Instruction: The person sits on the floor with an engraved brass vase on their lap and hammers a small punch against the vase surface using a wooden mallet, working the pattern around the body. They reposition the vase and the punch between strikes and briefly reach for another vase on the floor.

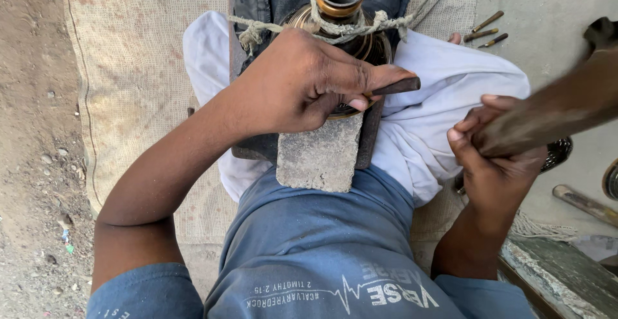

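Observation:
My left hand (309, 81) is closed around a dark metal chisel (396, 87), its tip laid against a brass vessel (341, 0). The vessel is bound with frayed rope (257, 29) and rests on a grey stone slab (318, 155) on my lap. Out to the right, my right hand (492, 158) grips a long brown wooden mallet handle (547, 116) that runs up toward the right edge, blurred. White cloth (444, 100) covers my legs under the vessel.
Three small metal punches (486, 30) lie on the concrete at the upper right. A woven mat (129, 68) covers the ground beneath me, with dirt to its left. Another wooden handle (586, 204) and a stone ledge (560, 274) sit at the lower right.

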Demonstrator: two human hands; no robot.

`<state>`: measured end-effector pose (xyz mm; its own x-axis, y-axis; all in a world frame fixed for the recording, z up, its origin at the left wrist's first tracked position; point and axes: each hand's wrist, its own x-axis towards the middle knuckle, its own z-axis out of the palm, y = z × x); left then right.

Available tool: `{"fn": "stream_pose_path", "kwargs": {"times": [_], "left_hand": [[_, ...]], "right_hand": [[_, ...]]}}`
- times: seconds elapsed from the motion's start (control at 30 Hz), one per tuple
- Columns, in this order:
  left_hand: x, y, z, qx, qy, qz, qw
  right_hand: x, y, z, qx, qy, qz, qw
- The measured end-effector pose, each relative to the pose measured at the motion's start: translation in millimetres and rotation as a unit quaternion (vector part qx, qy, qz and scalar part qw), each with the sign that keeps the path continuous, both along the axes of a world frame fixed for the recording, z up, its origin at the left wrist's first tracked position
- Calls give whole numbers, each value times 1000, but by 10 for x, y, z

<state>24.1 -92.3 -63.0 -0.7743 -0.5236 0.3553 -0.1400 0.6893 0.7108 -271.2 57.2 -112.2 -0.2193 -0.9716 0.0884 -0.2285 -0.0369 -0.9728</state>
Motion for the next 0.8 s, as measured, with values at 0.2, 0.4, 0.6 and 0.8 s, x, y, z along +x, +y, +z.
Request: {"fn": "stream_pose_path", "kwargs": {"times": [0.2, 0.4, 0.6, 0.8], "left_hand": [[3, -14, 7, -7, -3, -5, 1000], [-3, -24, 7, -1, -4, -3, 1000], [-21, -26, 36, 1, -17, 6, 1000], [-46, 38, 21, 6, -14, 29, 999]], "right_hand": [[-13, -29, -18, -7, -11, -1, 1000], [-37, -28, -70, -15, -14, -8, 1000], [-43, -62, -98, -28, -1, 0, 1000], [-155, -243, -48, 36, 220, 8, 975]]}}
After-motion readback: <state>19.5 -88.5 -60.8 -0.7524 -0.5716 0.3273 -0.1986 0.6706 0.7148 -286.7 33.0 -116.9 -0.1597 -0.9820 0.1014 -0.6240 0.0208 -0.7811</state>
